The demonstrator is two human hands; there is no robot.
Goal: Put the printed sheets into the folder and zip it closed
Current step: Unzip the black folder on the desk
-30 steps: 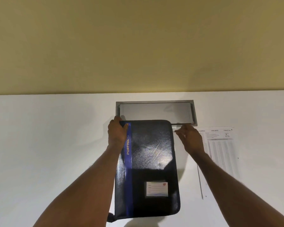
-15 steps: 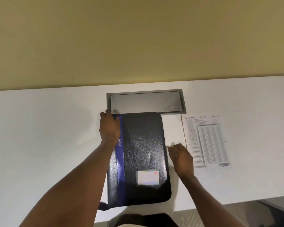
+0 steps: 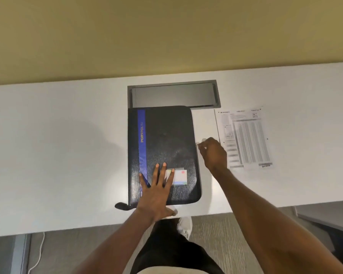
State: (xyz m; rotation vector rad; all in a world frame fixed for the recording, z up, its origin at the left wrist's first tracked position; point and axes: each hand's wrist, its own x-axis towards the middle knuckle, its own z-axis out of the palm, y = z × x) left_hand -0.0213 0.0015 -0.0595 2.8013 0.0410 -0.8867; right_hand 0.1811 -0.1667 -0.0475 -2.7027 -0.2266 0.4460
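A black zip folder (image 3: 166,139) with a blue stripe and gold lettering lies flat on the white table (image 3: 57,145), its cover down. My left hand (image 3: 156,190) rests flat on its near part, fingers spread, beside a small label card (image 3: 179,177). My right hand (image 3: 213,152) sits at the folder's right edge, about halfway along, fingers pinched on the small metal zip pull (image 3: 197,143). The printed sheets (image 3: 246,138) lie on the table just right of that hand, outside the folder.
A grey recessed cable hatch (image 3: 173,94) sits in the table just beyond the folder. A yellow wall (image 3: 166,36) rises behind. The table's near edge is close below the folder, with carpet, my leg and a white shoe (image 3: 184,226) beneath. A white cable (image 3: 38,254) hangs lower left.
My right hand has travelled down the folder's right edge from its far corner to the middle. My left hand left the far left corner and now lies flat on the near part.
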